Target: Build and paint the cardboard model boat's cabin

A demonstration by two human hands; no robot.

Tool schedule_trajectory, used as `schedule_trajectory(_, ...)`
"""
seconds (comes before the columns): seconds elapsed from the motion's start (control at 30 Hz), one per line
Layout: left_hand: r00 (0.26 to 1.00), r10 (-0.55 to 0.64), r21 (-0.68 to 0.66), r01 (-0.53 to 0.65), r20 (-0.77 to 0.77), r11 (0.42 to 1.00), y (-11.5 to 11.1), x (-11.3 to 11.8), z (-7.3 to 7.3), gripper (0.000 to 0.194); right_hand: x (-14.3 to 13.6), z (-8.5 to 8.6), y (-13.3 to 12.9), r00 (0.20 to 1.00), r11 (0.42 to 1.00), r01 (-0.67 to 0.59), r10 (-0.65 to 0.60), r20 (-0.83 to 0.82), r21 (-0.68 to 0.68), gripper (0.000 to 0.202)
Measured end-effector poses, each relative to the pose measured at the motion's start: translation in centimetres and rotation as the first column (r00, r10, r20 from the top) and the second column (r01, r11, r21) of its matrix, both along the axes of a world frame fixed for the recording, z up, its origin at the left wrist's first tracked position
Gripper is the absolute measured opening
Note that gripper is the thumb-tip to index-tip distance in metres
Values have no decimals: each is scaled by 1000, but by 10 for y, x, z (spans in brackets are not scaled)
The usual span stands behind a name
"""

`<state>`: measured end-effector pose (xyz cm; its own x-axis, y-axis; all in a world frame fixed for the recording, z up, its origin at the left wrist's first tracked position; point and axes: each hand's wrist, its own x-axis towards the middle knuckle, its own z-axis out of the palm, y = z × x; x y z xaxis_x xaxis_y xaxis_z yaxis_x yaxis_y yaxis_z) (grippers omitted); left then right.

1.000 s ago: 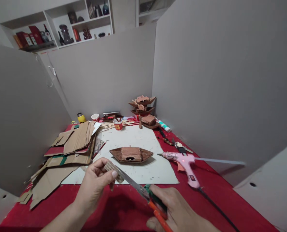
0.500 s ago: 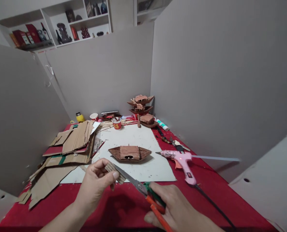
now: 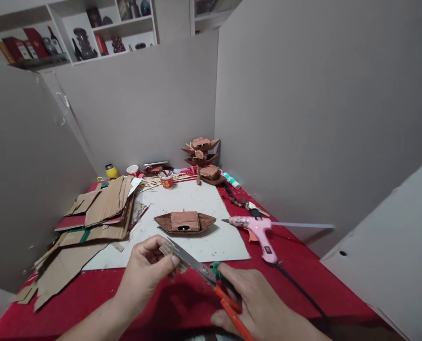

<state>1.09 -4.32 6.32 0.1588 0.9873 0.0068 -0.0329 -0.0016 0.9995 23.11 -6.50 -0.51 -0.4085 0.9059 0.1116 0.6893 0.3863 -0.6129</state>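
Note:
My left hand (image 3: 145,270) pinches a small ridged piece of cardboard (image 3: 178,263) between thumb and fingers, low in the middle of the view. Scissors (image 3: 197,266) with orange and green handles are in my right hand (image 3: 250,296), their blades lying against the cardboard piece. Beyond both hands, a brown model boat (image 3: 184,222) with a reddish-brown canopy rests on a white sheet (image 3: 218,246). To its right, a pink glue gun (image 3: 259,231) lies on its side, its nozzle pointing at the boat.
Torn cardboard (image 3: 106,203) is piled on the left of the red-covered table (image 3: 101,303). At the back are a paper cup (image 3: 166,180), thin sticks, a yellow container (image 3: 111,171) and more model boats (image 3: 201,151). Grey panels enclose the table.
The camera view has turned slightly, shifting the table items left. The scissor blades now overlap the cardboard piece more closely, and the piece is tilted a little differently in my left hand.

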Motion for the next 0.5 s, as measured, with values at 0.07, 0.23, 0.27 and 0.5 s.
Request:
schedule_trajectory(0.07,1000,5,-8,-5,-3,1000,0,2,-1,18,1,-3,-1,1000,1000,6,-6,0,11,43)
schedule_trajectory(0.23,1000,-25,-15,25,2,1000,2,4,-3,20,3,-7,-1,1000,1000,4,-3,-17,25,43)
schedule_trajectory(0.27,1000,-28,-16,28,6,999,2,4,-2,20,3,-8,-1,1000,1000,4,-4,-19,24,44)
schedule_trajectory(0.5,999,-49,-11,49,15,999,1,5,0,19,4,-14,-3,999,999,30,-29,-23,44,48)
